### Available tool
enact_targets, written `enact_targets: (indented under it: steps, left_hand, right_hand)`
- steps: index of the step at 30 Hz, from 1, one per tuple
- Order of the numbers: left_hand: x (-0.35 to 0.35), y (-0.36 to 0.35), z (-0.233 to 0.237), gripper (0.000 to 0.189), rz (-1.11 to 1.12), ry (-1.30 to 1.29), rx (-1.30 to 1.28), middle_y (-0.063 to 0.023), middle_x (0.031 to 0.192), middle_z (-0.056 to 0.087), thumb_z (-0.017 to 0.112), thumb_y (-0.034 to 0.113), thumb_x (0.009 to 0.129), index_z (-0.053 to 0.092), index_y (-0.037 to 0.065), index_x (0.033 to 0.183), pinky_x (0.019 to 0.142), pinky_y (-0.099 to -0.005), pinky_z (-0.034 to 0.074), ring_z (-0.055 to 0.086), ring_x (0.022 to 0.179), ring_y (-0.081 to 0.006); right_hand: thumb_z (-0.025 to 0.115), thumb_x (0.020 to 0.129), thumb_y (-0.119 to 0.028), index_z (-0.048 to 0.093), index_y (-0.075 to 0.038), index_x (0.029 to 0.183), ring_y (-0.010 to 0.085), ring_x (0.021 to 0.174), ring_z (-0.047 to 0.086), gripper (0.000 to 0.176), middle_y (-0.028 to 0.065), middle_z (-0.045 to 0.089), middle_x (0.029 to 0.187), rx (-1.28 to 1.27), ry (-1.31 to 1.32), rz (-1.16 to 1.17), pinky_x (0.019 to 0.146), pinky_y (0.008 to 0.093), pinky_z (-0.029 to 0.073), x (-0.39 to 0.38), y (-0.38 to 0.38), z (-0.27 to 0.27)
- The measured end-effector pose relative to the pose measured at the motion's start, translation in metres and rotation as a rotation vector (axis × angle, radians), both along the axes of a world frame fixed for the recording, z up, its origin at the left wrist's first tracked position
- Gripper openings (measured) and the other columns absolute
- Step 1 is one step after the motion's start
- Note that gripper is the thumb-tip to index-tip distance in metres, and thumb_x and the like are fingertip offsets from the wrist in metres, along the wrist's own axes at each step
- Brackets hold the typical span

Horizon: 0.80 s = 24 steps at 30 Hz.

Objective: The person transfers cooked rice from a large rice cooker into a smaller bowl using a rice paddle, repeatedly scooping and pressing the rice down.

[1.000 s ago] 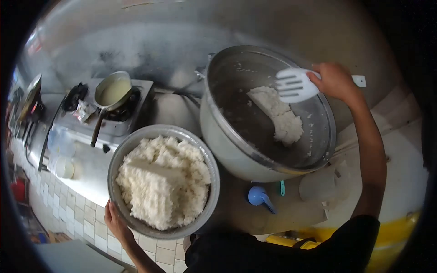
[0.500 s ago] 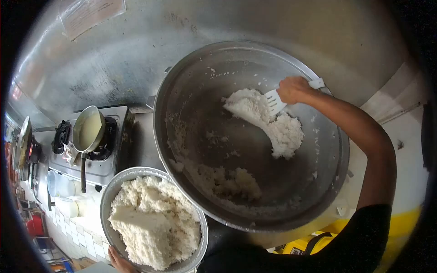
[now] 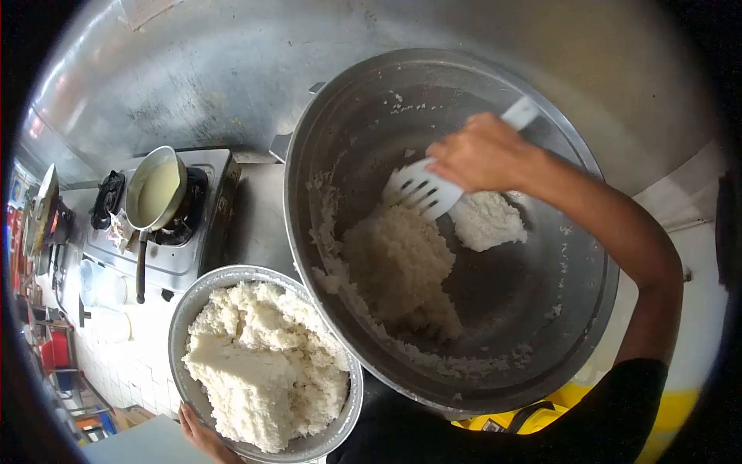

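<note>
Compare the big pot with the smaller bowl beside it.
The pot is far wider and deeper than the bowl. The bowl is heaped with rice; the pot holds only clumps, bare metal showing. The right hand holds a spatula in the pot; the left hand grips the bowl. Both are round grey metal.

My right grip (image 3: 483, 155) is closed round the handle of the white slotted spatula (image 3: 421, 189), blade on the rice mound (image 3: 398, 259) inside the large metal pot (image 3: 533, 317). My left grip (image 3: 202, 435) holds the near rim of a rice-heaped metal bowl (image 3: 179, 325), just beside the pot. A pan (image 3: 158, 189) sits on the stove (image 3: 193, 251) beyond.
</note>
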<state>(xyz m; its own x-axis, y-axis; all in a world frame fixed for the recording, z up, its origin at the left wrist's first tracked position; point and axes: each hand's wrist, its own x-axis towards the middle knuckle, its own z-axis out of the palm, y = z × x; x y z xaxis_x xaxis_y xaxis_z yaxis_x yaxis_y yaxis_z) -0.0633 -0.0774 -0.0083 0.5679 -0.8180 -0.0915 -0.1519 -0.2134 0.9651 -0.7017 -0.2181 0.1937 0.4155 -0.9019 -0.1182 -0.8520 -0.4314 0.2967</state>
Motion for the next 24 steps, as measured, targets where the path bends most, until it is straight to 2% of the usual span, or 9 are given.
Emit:
enact_targets:
  steps: [4, 8, 10, 13, 15, 17, 20, 22, 24]
  left_hand:
    - [-0.016, 0.0, 0.008, 0.038, 0.049, 0.068, -0.069, -0.0077, 0.101, 0.061, 0.053, 0.028, 0.099, 0.057, -0.006, 0.115, 0.08, -0.0261, 0.047, 0.057, 0.09, -0.0139]
    - [-0.016, -0.001, 0.008, 0.037, 0.036, 0.052, -0.086, -0.0069, 0.1, 0.062, 0.053, 0.028, 0.099, 0.058, -0.006, 0.115, 0.079, -0.0257, 0.047, 0.058, 0.088, -0.0135]
    - [-0.007, 0.0, -0.004, 0.035, 0.051, 0.018, -0.163, -0.0057, 0.097, 0.062, 0.052, 0.027, 0.099, 0.058, -0.004, 0.111, 0.076, -0.0247, 0.048, 0.058, 0.086, -0.0126]
    - [-0.028, -0.001, 0.021, 0.032, -0.048, 0.115, -0.09, -0.0048, 0.095, 0.062, 0.052, 0.026, 0.099, 0.059, -0.003, 0.109, 0.074, -0.0241, 0.048, 0.058, 0.085, -0.0116]
    - [-0.026, 0.001, 0.015, 0.031, 0.027, 0.091, -0.067, -0.0045, 0.095, 0.062, 0.052, 0.026, 0.099, 0.059, -0.003, 0.108, 0.074, -0.0238, 0.047, 0.058, 0.085, -0.0114]
    - [-0.023, -0.002, 0.015, 0.031, 0.099, 0.066, -0.062, -0.0042, 0.094, 0.062, 0.051, 0.026, 0.099, 0.06, -0.003, 0.107, 0.073, -0.0235, 0.047, 0.058, 0.085, -0.0112]
    - [-0.025, 0.0, 0.017, 0.032, -0.024, 0.043, -0.096, -0.0043, 0.094, 0.063, 0.052, 0.027, 0.099, 0.06, -0.003, 0.106, 0.073, -0.0241, 0.048, 0.058, 0.086, -0.0117]
    - [-0.031, -0.002, 0.015, 0.033, 0.141, 0.029, -0.081, -0.0051, 0.095, 0.063, 0.053, 0.027, 0.099, 0.061, -0.003, 0.108, 0.073, -0.0241, 0.047, 0.058, 0.085, -0.0119]
    - [-0.033, 0.0, 0.022, 0.034, 0.087, 0.015, -0.073, -0.0059, 0.098, 0.064, 0.053, 0.027, 0.098, 0.06, -0.004, 0.112, 0.075, -0.0237, 0.047, 0.058, 0.085, -0.0124]
  right_hand:
    - [0.053, 0.093, -0.036, 0.064, -0.005, 0.077, 0.0325, 0.059, 0.064, 0.036, 0.0112, 0.063, 0.061, -0.139, 0.038, -0.283, 0.061, 0.0435, 0.052, -0.003, 0.024, 0.044]
    - [0.046, 0.096, -0.037, 0.068, 0.001, 0.083, 0.0352, 0.078, 0.066, 0.046, 0.0237, 0.065, 0.078, 0.385, 0.209, -0.567, 0.076, 0.0496, 0.051, -0.01, 0.057, 0.009]
    - [0.045, 0.096, -0.034, 0.066, 0.004, 0.081, 0.0389, 0.084, 0.065, 0.046, 0.0268, 0.064, 0.084, 0.549, -0.118, -0.762, 0.08, 0.0494, 0.049, -0.002, 0.073, -0.031]
    - [0.045, 0.095, -0.026, 0.064, 0.005, 0.084, 0.0411, 0.086, 0.063, 0.038, 0.0265, 0.064, 0.087, 0.557, -0.336, -0.8, 0.081, 0.0491, 0.048, 0.016, 0.088, -0.07]
    - [0.044, 0.093, -0.026, 0.064, 0.0, 0.081, 0.0432, 0.078, 0.061, 0.035, 0.0271, 0.061, 0.079, 0.212, -0.584, -0.463, 0.071, 0.0516, 0.046, 0.023, 0.093, -0.116]
    - [0.045, 0.092, -0.024, 0.062, 0.001, 0.079, 0.044, 0.077, 0.059, 0.033, 0.0273, 0.06, 0.079, 0.082, -0.712, -0.527, 0.07, 0.0519, 0.045, 0.017, 0.089, -0.176]
    - [0.047, 0.09, -0.02, 0.061, 0.004, 0.093, 0.0462, 0.091, 0.059, 0.028, 0.0261, 0.061, 0.094, 0.378, -0.52, -0.635, 0.083, 0.0542, 0.046, 0.036, 0.057, -0.139]
    - [0.047, 0.092, -0.022, 0.061, 0.006, 0.094, 0.0468, 0.094, 0.059, 0.031, 0.0268, 0.062, 0.095, 0.13, -0.558, -0.701, 0.085, 0.0518, 0.046, 0.04, 0.05, -0.138]
    - [0.046, 0.092, -0.022, 0.062, 0.005, 0.092, 0.046, 0.091, 0.059, 0.031, 0.0274, 0.062, 0.093, 0.114, -0.575, -0.747, 0.081, 0.0515, 0.046, 0.035, 0.044, -0.136]
